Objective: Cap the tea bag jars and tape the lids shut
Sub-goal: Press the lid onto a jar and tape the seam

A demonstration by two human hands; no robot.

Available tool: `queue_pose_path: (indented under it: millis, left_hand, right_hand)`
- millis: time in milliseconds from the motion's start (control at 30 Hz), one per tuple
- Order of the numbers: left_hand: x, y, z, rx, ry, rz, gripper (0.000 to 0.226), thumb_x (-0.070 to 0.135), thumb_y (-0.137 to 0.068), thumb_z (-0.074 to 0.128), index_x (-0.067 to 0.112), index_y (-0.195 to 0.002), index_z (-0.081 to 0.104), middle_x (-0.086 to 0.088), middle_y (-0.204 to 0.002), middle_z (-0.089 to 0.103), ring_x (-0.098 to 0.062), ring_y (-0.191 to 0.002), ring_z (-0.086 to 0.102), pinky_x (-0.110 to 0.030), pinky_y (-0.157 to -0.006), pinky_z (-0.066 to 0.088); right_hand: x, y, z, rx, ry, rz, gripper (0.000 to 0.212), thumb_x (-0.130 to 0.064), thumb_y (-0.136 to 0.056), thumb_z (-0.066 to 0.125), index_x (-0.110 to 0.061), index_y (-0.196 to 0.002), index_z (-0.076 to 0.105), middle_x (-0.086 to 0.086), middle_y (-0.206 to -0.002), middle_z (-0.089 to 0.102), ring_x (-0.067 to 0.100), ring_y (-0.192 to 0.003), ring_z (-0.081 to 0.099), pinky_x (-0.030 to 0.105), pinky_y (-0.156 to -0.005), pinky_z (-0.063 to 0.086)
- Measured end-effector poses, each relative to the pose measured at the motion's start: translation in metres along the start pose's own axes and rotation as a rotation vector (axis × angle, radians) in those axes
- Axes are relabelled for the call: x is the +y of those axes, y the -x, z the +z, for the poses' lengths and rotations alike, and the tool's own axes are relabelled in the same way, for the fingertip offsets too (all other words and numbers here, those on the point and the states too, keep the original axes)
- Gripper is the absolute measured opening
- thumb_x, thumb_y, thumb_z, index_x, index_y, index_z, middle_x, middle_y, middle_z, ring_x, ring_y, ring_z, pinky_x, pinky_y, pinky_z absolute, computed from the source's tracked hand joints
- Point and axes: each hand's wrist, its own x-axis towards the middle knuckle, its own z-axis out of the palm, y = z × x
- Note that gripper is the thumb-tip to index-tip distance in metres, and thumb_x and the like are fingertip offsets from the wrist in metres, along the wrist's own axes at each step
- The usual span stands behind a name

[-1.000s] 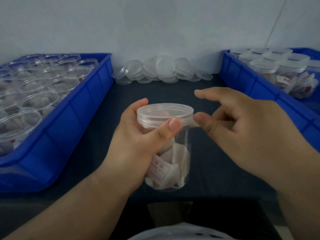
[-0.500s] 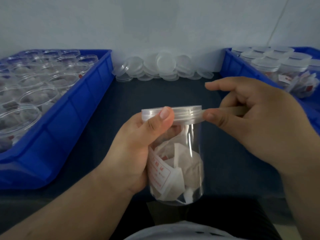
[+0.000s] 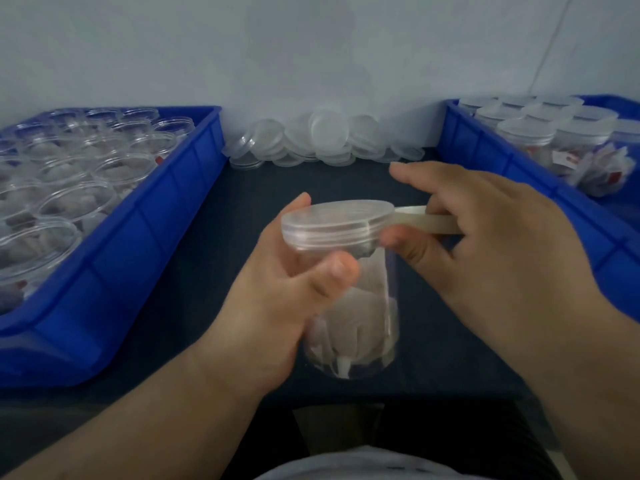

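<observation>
Closest in, the left hand (image 3: pixel 287 299) has the clear cylindrical plastic jar (image 3: pixel 381 271) stuffed with white paper tea bags (image 3: pixel 360 317), held up over the dark table (image 3: pixel 242 202). Its fingers wrap round the upper body and the thumb lies across the front just under the cap. The jar's long axis is close to upright, bottom end toward the person, top tipped a bit so you can see the flat face of the translucent round plastic lid (image 3: pixel 332 220), which is already on. So the jar sits right between the 2 hands: the left one carries it, the right one works from the right side.

The right hand (image 3: pixel 485 254) pinches a pale milky strip of tape (image 3: pixel 426 221) that runs off the lid's right edge into the fingers. The thumb pushes on the rim where lid meets jar, and the index finger sticks out straight above. Roll tucked in the palm? Can't tell.

My guess is the tape goes round the rim seam next. What matters is that the strip leaves sideways, level with the rim, so the left hand can turn the jar about its axis.

Further back there's 1 blue plastic bin (image 3: pixel 194 174) on the left full of open clear jars (image 3: pixel 79 202). Another blue bin (image 3: pixel 478 140) on the right holds capped jars (image 3: pixel 526 133). A heap of loose translucent lids (image 3: pixel 329 140) sits between them against the white wall (image 3: pixel 311 46).
</observation>
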Motion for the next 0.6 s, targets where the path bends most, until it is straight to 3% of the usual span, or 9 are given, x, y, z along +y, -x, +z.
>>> queue_pose_path:
  millis: [33,100,233,333,433,533,600]
  left_hand:
    - [0.0,0.0,0.003,-0.009,-0.046,0.004,0.123,0.071,-0.041,0.089,0.029,-0.146,0.039,0.014,-0.126,0.069,-0.01,-0.122,0.064,-0.04,-0.102,0.052]
    - [0.0,0.0,0.005,0.041,-0.057,0.001,0.102,0.062,-0.049,0.089,0.036,-0.137,0.046,0.016,-0.12,0.071,-0.009,-0.115,0.068,-0.038,-0.096,0.056]
    - [0.001,-0.003,0.002,0.153,0.018,-0.061,0.085,0.057,-0.051,0.083,0.034,-0.129,0.058,0.015,-0.108,0.075,-0.009,-0.102,0.073,-0.042,-0.09,0.055]
    - [0.002,0.0,0.004,0.153,0.077,-0.092,0.081,0.053,-0.052,0.082,0.029,-0.126,0.06,0.01,-0.105,0.077,-0.012,-0.098,0.075,-0.035,-0.079,0.06]
    - [0.002,0.001,0.003,0.172,0.155,-0.115,0.084,0.049,-0.049,0.083,0.029,-0.127,0.06,0.006,-0.106,0.077,-0.017,-0.1,0.075,-0.035,-0.075,0.062]
    - [0.004,0.002,0.001,0.14,0.206,-0.11,0.097,0.044,-0.04,0.092,0.028,-0.13,0.06,-0.001,-0.112,0.076,-0.024,-0.105,0.074,-0.04,-0.079,0.062]
    - [0.006,0.003,0.002,0.092,0.269,-0.104,0.11,0.052,-0.031,0.098,0.025,-0.131,0.06,-0.007,-0.115,0.075,-0.028,-0.106,0.073,-0.043,-0.081,0.062]
  right_hand:
    - [-0.003,0.001,0.001,0.013,0.041,-0.026,0.06,-0.065,-0.093,0.043,-0.024,-0.135,0.056,-0.021,-0.078,0.046,0.002,-0.07,0.045,0.027,-0.069,0.038]
    - [-0.006,0.002,-0.001,-0.002,0.07,-0.047,0.058,-0.065,-0.092,0.044,-0.026,-0.133,0.057,-0.022,-0.077,0.045,0.001,-0.071,0.046,0.027,-0.066,0.038]
    - [-0.001,-0.001,-0.013,-0.152,-0.144,0.057,0.051,-0.067,-0.082,0.043,-0.045,-0.127,0.054,-0.02,-0.078,0.062,-0.004,-0.073,0.058,0.009,-0.057,0.041]
    - [0.01,-0.005,-0.017,-0.196,-0.311,0.105,0.053,-0.07,-0.071,0.044,-0.055,-0.121,0.054,-0.029,-0.088,0.066,-0.012,-0.08,0.06,-0.002,-0.067,0.037]
    - [0.018,-0.007,-0.018,-0.183,-0.377,0.082,0.037,-0.065,-0.085,0.057,-0.052,-0.121,0.056,-0.023,-0.088,0.069,-0.004,-0.076,0.064,0.001,-0.062,0.04]
    - [0.026,-0.008,-0.022,-0.189,-0.466,0.065,0.043,-0.063,-0.08,0.058,-0.054,-0.122,0.056,-0.017,-0.089,0.072,0.006,-0.074,0.067,0.009,-0.061,0.046]
    - [0.028,-0.009,-0.022,-0.186,-0.502,0.061,0.043,-0.063,-0.078,0.059,-0.055,-0.121,0.056,-0.014,-0.09,0.072,0.011,-0.074,0.068,0.012,-0.062,0.049]
